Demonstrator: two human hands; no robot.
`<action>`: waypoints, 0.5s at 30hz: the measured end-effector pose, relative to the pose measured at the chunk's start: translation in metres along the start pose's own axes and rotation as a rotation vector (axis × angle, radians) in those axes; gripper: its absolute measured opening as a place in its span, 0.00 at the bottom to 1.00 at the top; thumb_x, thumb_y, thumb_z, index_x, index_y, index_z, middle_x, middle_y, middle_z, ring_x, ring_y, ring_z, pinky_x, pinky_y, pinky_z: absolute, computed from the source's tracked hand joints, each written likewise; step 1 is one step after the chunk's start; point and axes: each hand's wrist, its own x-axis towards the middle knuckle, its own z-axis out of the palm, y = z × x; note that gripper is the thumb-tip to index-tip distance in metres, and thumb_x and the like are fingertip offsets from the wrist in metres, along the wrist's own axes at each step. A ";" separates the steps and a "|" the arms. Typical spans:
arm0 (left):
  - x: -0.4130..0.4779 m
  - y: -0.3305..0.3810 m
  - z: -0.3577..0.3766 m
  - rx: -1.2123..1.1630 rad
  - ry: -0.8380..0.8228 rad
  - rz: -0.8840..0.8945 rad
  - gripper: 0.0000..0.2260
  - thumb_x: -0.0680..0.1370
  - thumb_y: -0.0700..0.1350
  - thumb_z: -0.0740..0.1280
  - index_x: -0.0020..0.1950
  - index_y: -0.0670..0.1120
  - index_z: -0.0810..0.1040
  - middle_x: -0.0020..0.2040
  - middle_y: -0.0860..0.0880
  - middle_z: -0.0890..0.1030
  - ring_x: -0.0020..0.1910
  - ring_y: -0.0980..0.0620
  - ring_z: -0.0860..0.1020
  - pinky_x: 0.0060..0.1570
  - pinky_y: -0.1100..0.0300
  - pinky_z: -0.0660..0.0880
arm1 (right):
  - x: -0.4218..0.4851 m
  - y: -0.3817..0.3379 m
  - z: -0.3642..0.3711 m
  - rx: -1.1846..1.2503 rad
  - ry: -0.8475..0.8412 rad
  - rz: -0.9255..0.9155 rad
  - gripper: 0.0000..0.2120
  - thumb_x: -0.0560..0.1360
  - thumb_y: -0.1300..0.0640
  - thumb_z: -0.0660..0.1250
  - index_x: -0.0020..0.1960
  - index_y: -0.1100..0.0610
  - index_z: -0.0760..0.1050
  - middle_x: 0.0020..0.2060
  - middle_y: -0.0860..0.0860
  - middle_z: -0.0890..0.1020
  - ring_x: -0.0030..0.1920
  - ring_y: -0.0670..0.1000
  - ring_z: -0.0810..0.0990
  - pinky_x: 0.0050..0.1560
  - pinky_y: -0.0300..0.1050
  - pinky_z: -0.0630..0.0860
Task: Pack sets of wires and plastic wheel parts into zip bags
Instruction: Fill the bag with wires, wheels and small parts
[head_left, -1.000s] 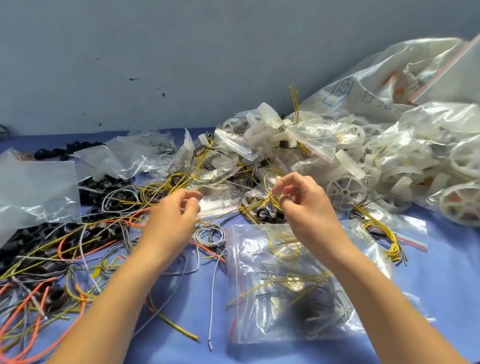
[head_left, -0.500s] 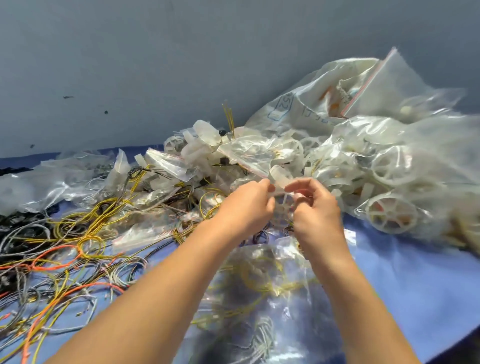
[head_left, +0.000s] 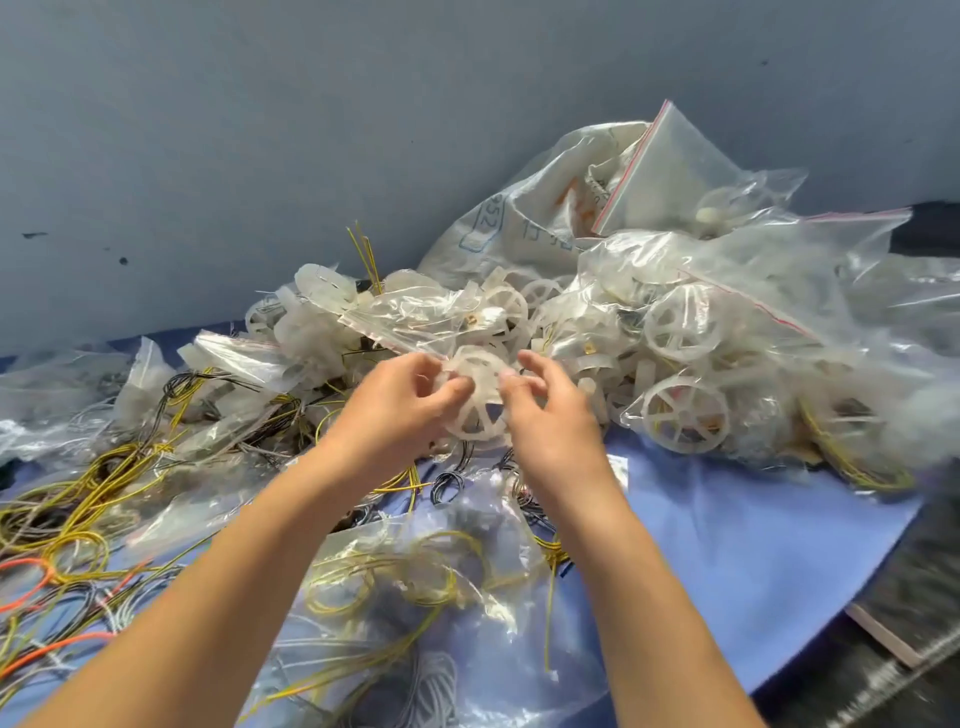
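Grey-blue wall (head_left: 260, 130) is seen behind a blue-covered tabletop (head_left: 753, 545) strewn with packing stock. A white plastic wheel (head_left: 475, 415) with spokes is held up between both hands just above the middle of the tabletop. Its left rim is pinched by the left hand (head_left: 395, 415). Its upper right rim is pinched by the thumb and fingertips of the right hand (head_left: 556, 431). The hands are drawn close together, with only the wheel between them. The wheel's face is turned roughly toward the camera, so neither hand is nearer to it than the other.

A zip bag (head_left: 415, 587) already loaded with yellow and grey wires is laid flat toward the near edge, directly beneath the forearms and on the person's side of the wheel. Its mouth cannot be made out through the crumpled plastic. The coming move is judged to be a short pull of the wheel back toward that bag, with one hand freed to open it.

Loose wires (head_left: 78, 525) are spread along the left edge. A heap of bagged wheels (head_left: 680, 327) is piled toward the far right corner, against a large white sack (head_left: 524, 228).
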 end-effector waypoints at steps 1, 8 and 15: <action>-0.013 0.003 -0.008 -0.050 0.057 0.019 0.06 0.78 0.51 0.68 0.47 0.50 0.78 0.36 0.54 0.82 0.30 0.64 0.78 0.29 0.68 0.71 | -0.003 -0.004 0.006 0.065 -0.087 -0.005 0.19 0.81 0.48 0.63 0.70 0.50 0.70 0.63 0.49 0.78 0.61 0.48 0.77 0.63 0.44 0.72; -0.092 0.001 -0.039 -0.065 0.234 0.183 0.06 0.76 0.49 0.69 0.50 0.56 0.75 0.44 0.56 0.80 0.41 0.56 0.79 0.36 0.66 0.75 | -0.038 -0.026 0.051 0.159 -0.395 -0.098 0.33 0.69 0.36 0.70 0.70 0.42 0.64 0.64 0.56 0.76 0.63 0.54 0.78 0.66 0.54 0.73; -0.116 -0.031 -0.097 -0.073 0.358 0.118 0.14 0.77 0.57 0.62 0.62 0.64 0.74 0.55 0.60 0.75 0.52 0.67 0.77 0.41 0.72 0.74 | -0.049 -0.038 0.067 0.184 -0.533 -0.128 0.32 0.71 0.38 0.69 0.72 0.41 0.65 0.63 0.48 0.78 0.61 0.43 0.78 0.61 0.44 0.76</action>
